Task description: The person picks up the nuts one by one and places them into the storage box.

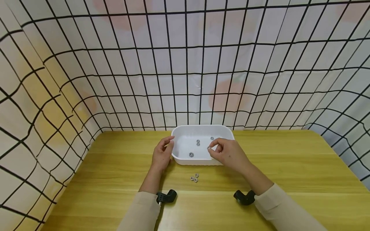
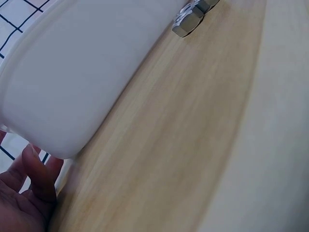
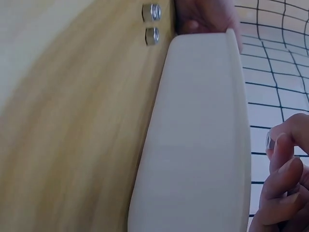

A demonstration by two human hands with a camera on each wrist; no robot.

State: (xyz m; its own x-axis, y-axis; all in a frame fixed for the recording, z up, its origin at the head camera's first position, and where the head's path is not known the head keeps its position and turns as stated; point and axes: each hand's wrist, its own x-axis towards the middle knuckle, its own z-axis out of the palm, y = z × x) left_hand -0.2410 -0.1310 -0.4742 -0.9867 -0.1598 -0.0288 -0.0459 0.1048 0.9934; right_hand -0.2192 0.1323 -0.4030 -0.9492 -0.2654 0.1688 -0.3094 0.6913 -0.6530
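A white tray (image 1: 185,162) stands on the table with several metal nuts inside, one of them a nut (image 1: 191,154) at its front left. The right hand (image 1: 231,155) pinches a nut (image 1: 209,148) between thumb and index finger over the tray's right part; in the right wrist view the pinched nut (image 3: 270,140) shows at the fingertips of that hand (image 3: 285,179). At the tray's left end is the left hand (image 1: 162,154), its fingers relaxed along the wall; the left wrist view shows this hand (image 2: 31,188) by the tray's corner (image 2: 63,140).
Three nuts (image 1: 195,180) lie close together on the wooden table (image 1: 115,179) in front of the tray, between the forearms. Black wrist-worn devices (image 1: 245,197) sit at both cuffs. A black grid net (image 1: 188,74) over pale cloth rises behind and beside the table.
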